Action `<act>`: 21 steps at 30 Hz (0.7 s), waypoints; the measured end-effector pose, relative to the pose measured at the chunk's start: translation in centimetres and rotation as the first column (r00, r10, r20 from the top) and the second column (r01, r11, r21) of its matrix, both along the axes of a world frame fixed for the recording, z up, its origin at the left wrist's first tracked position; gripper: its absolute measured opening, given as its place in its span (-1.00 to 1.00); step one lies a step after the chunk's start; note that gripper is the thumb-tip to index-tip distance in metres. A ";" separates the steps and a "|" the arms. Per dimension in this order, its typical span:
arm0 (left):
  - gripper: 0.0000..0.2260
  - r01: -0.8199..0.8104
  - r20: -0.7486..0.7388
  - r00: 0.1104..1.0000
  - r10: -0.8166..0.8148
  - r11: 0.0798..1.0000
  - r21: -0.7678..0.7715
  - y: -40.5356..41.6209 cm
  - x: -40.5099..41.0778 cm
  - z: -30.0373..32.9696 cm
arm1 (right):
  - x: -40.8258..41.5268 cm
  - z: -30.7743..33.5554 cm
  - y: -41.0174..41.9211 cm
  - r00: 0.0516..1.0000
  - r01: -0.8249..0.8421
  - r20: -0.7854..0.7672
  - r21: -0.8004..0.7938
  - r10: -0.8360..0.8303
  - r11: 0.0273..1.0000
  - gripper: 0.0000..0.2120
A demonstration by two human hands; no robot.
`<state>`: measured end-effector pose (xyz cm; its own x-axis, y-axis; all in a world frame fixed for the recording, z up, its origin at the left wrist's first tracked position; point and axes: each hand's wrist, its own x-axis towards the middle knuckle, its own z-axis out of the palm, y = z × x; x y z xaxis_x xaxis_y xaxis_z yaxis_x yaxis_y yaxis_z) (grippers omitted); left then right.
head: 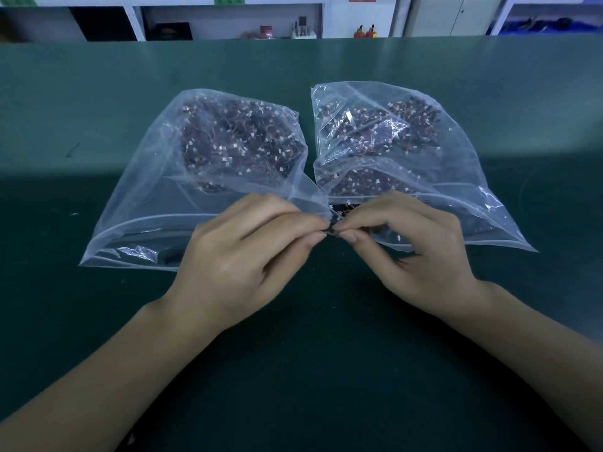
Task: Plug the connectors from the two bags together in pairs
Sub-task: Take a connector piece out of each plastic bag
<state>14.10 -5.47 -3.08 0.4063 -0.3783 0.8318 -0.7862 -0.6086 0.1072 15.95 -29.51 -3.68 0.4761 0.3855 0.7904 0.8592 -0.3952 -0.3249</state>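
Hands are meeting between the two bags: your left hand [241,256] and right hand [404,252] are each pinching one end of a tiny dark connector pair [332,232] with fingertips. Keep both halves lined up straight and push gently. The left bag [156,177] and right bag [456,177] are lying just behind, still full.

clear bags [137,203], dark connectors [241,138], green table [98,76]
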 end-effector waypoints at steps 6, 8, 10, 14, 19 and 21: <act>-0.89 0.001 0.016 1.000 -0.001 1.000 0.030 -0.2 0.0 0.1 | -0.1 0.2 0.0 1.000 -0.007 0.005 0.013 0.007 1.000 -0.94; -0.91 -0.022 0.029 0.999 0.022 1.000 0.022 -0.2 -0.1 0.1 | -0.3 0.2 0.1 1.000 -0.020 -0.024 0.029 0.020 0.999 -0.87; -0.90 -0.040 0.027 0.999 0.040 0.999 -0.011 -0.2 -0.2 0.1 | -0.4 0.1 0.1 0.991 -0.030 -0.129 0.079 0.040 0.996 -0.73; -0.90 -0.047 -0.006 0.999 0.047 0.996 -0.070 -0.1 -0.3 0.2 | -0.1 0.0 -0.1 0.988 -0.002 -0.156 0.099 0.017 0.995 -0.80; -0.90 -0.034 -0.013 0.999 0.033 0.997 -0.064 -0.2 -0.4 0.1 | -0.1 0.0 0.1 0.994 -0.020 -0.107 0.081 0.029 0.997 -0.95; -0.90 -0.028 -0.008 1.000 0.028 0.998 -0.055 -0.2 -0.5 0.2 | -0.2 0.0 0.2 0.994 -0.018 -0.109 0.074 0.026 0.997 -0.96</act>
